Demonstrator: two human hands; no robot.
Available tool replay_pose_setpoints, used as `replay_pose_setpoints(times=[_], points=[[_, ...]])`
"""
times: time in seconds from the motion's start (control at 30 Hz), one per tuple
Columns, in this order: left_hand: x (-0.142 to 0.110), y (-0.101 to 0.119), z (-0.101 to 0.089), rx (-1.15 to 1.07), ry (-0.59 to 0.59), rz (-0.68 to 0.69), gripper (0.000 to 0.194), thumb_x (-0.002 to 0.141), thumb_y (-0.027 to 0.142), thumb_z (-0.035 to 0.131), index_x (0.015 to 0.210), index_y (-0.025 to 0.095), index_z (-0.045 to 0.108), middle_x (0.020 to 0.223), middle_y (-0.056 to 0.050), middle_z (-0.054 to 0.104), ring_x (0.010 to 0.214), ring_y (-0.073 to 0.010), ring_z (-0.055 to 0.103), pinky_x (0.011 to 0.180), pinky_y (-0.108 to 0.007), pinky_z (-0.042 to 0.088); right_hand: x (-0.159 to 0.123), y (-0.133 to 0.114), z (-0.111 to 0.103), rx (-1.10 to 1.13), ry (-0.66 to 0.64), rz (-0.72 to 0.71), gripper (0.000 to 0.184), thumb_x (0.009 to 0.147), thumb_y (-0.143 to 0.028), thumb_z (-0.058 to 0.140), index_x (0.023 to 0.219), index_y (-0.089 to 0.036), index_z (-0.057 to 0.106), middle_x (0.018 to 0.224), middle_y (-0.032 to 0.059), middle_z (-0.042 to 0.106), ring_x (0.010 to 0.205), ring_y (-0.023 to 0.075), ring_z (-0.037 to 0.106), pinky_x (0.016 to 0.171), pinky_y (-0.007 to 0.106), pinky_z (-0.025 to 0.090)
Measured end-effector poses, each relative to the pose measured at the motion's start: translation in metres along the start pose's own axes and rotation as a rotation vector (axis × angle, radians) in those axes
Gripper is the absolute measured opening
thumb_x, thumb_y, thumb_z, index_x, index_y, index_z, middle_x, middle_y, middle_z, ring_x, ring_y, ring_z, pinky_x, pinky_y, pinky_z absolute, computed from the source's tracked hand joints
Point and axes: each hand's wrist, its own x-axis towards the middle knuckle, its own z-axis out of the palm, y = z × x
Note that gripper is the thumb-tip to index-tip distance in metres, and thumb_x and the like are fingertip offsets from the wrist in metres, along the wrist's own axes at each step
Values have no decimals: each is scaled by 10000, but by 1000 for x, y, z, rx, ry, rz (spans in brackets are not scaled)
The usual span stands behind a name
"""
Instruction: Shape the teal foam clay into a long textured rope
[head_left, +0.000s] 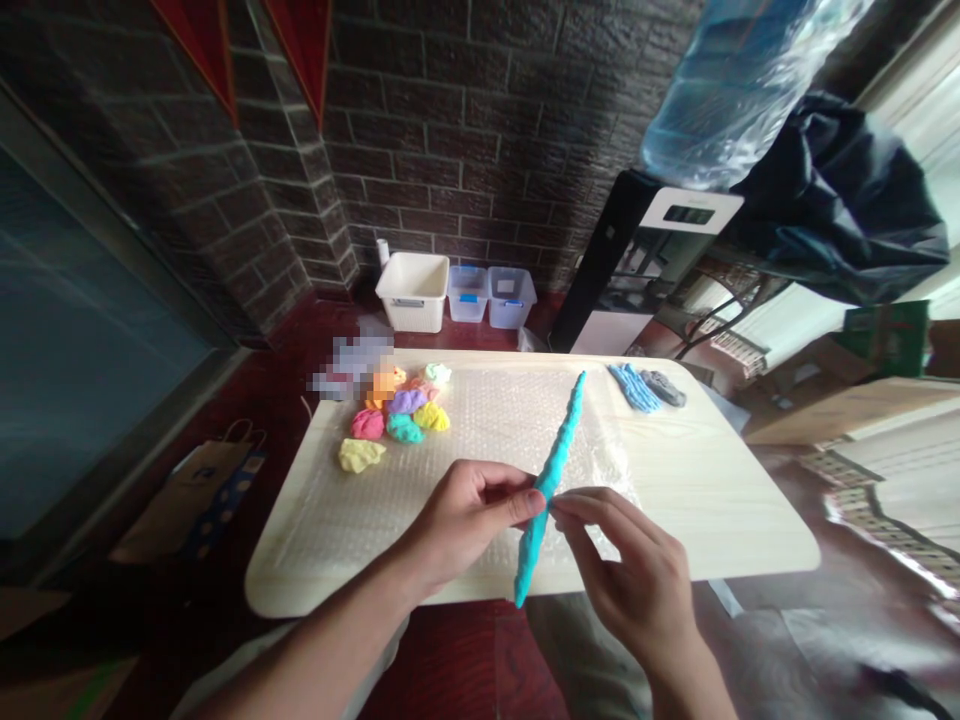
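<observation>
A long thin roll of turquoise clay (553,468) is held up over a light wooden table (720,490), slanting from near my body toward the far side. My left hand (466,515) pinches the roll near its middle from the left. My right hand (622,565) pinches it from the right at about the same spot. Under it lies a sheet of bubble wrap (480,430) spread on the table.
Several coloured clay lumps (401,412) lie at the table's far left. A blue ribbed clay piece (634,387) and a grey one (664,388) lie at the far right. Plastic bins (450,292) stand by the brick wall, a water dispenser (652,260) to the right, a paper bag (191,495) on the floor.
</observation>
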Motion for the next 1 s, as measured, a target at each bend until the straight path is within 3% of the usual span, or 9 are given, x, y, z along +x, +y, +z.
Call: replay_pose_setpoints(times=[0.43,0.57,0.77,1.0], points=[[-1,1,0,-28,5,9,389,720,420,915,928,105,822,869,-92,766,805,-164,652,759,-256,516,2,-2,0,32,37,-33,197,945,-57,655,1042,-211,731,912,36,779,811,160,755,731,243,595],[-2,2,2,-82,13,-14,407,700,415,929,938,100,826,847,-95,771,814,-172,673,771,-258,534,0,-1,6,45,56,-1,160,950,-70,644,1021,-200,706,887,46,749,799,169,730,717,266,586],[-2,2,4,-160,-27,-43,398,775,436,874,996,108,825,881,-105,780,806,-169,701,826,-281,558,-6,7,9,218,85,117,253,950,-103,676,1153,-244,728,977,45,763,859,182,743,752,293,601],[-1,2,2,-93,-73,-25,383,797,443,856,974,104,828,874,-100,774,816,-167,692,826,-265,556,-2,1,4,143,46,80,155,948,-100,688,1022,-226,741,884,27,740,804,157,714,708,259,560]])
